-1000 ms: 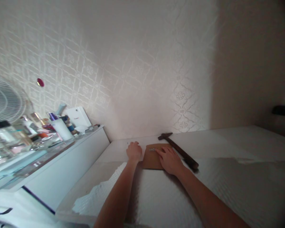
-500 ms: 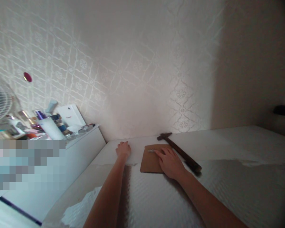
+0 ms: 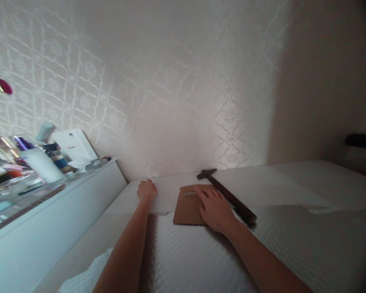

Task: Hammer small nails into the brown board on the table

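On the white table top (image 3: 293,191), a brown board (image 3: 187,207) bearing small nails (image 3: 190,194) lies under the right hand (image 3: 215,209), fingers flat and open. Left hand (image 3: 146,190), loosely curled and empty, rests apart; a hammer (image 3: 227,195) lies just beside the board. Judged step: steadying the board; next calls for grasping the hammer handle.

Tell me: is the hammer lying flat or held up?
Lying flat: the hammer rests on the white surface, beside the right hand.

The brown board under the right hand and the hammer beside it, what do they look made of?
The brown board looks like thin cardboard or hardboard: flat, matte, even tan, with small pale metal pieces, perhaps nails, lying on it. The hammer seems to have a dark wooden handle and a dull, dark metal head; blur leaves both open.
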`<state>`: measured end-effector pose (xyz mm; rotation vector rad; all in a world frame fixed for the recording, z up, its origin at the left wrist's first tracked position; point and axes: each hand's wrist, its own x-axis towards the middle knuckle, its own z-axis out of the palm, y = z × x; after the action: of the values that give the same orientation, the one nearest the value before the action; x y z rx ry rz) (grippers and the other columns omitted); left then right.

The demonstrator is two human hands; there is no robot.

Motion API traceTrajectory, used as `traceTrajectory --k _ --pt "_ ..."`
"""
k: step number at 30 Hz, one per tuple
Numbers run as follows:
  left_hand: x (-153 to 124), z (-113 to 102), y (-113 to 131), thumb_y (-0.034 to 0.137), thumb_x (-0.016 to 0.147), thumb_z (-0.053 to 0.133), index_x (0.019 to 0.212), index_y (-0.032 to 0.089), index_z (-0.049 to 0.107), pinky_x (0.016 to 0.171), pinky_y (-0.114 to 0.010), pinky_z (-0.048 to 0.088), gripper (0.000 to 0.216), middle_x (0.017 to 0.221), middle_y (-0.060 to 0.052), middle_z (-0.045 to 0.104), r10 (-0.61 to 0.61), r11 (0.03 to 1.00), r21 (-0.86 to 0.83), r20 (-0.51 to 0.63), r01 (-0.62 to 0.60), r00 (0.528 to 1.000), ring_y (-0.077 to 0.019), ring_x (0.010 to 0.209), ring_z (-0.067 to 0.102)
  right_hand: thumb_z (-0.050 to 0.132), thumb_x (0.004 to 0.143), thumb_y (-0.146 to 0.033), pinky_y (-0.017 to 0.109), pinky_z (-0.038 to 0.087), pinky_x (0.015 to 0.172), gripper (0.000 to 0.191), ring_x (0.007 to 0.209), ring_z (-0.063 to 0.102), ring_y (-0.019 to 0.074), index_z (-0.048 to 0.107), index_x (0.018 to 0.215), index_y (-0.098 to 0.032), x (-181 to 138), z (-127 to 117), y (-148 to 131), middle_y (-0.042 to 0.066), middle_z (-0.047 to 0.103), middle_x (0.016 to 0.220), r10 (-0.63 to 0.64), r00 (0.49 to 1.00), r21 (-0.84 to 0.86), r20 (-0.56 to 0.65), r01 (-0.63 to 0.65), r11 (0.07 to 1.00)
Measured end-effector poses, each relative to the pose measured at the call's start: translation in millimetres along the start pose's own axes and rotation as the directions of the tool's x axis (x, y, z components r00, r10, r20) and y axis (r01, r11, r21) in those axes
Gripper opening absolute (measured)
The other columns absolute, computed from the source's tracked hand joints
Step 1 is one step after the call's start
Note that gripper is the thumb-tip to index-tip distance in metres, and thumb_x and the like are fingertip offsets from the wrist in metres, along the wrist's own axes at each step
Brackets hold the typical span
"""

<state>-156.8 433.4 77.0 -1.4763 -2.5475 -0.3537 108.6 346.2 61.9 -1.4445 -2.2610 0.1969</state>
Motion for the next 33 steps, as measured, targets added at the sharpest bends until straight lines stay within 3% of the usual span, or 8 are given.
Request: traceTrajectory --k 11,17,20,23,26,29,33 --pt "3 -3 1 0.016 0.092 0.036 0.111 0.012 0.063 0.086 -0.041 0.048 0.034 0.116 -0.019 0.065 -0.004 1.000 -0.017 0.050 0.005 0.999 -0.0313 0.110 0.060 0.036 0.088 -0.023 0.042 0.031 0.105 0.054 0.124 0.044 0.0283 0.044 0.141 -0.014 0 -2 0 0.012 0.052 0.137 0.027 1.000 0.010 -0.006 -0.027 1.000" --pt "-14 -25 32 0.018 0.089 0.046 0.106 0.016 0.066 0.087 -0.032 0.046 0.026 0.112 -0.013 0.069 0.011 0.948 -0.318 -0.013 -0.015 1.000 -0.0246 0.108 0.062 0.036 0.089 -0.025 0.042 0.032 0.104 0.055 0.124 0.045 0.0290 0.041 0.142 -0.013 2 -3 2 0.013 0.053 0.136 0.026 0.999 -0.027 0.023 -0.026 0.999" --pt "-35 -40 60 0.016 0.084 0.052 0.099 0.017 0.070 0.088 -0.028 0.046 0.023 0.104 -0.009 0.072 0.058 0.827 -0.558 -0.045 -0.073 0.997 -0.0200 0.101 0.064 0.038 0.089 -0.026 0.042 0.033 0.103 0.058 0.124 0.046 0.0288 0.037 0.145 -0.012 4 -3 3 0.014 0.052 0.137 0.041 0.998 -0.045 0.040 -0.039 0.998" --pt "-65 -48 86 0.016 0.081 0.054 0.093 0.016 0.072 0.083 -0.027 0.048 0.022 0.097 -0.007 0.073 0.134 0.616 -0.781 -0.023 -0.102 0.991 -0.0170 0.092 0.066 0.039 0.090 -0.027 0.041 0.035 0.102 0.057 0.124 0.046 0.0289 0.037 0.145 -0.011 5 -3 6 0.015 0.053 0.136 0.049 0.998 -0.050 0.050 -0.046 0.998" --pt "-94 -45 101 0.018 0.080 0.055 0.090 0.016 0.073 0.079 -0.026 0.049 0.021 0.092 -0.006 0.073 0.191 0.461 -0.874 -0.070 -0.152 0.979 -0.0154 0.086 0.066 0.039 0.090 -0.028 0.040 0.034 0.104 0.057 0.125 0.045 0.0285 0.037 0.144 -0.008 6 -3 10 0.015 0.053 0.136 0.036 0.998 -0.039 0.058 -0.034 0.999" --pt "-111 -35 103 0.017 0.080 0.057 0.088 0.016 0.074 0.079 -0.026 0.049 0.019 0.088 -0.005 0.074 0.195 0.483 -0.855 -0.102 -0.186 0.976 -0.0147 0.081 0.065 0.041 0.090 -0.029 0.039 0.032 0.106 0.056 0.127 0.044 0.0283 0.041 0.141 -0.007 8 -2 13 0.015 0.052 0.138 0.011 0.998 -0.026 0.065 -0.010 1.000" --pt "-110 -25 93 0.018 0.081 0.059 0.090 0.017 0.074 0.079 -0.025 0.049 0.018 0.089 -0.004 0.074 0.238 0.570 -0.798 -0.066 -0.194 0.969 -0.0138 0.081 0.066 0.042 0.090 -0.030 0.040 0.033 0.106 0.053 0.127 0.044 0.0292 0.045 0.138 -0.007 8 -1 15 0.016 0.052 0.138 -0.002 0.998 -0.026 0.066 0.004 1.000"
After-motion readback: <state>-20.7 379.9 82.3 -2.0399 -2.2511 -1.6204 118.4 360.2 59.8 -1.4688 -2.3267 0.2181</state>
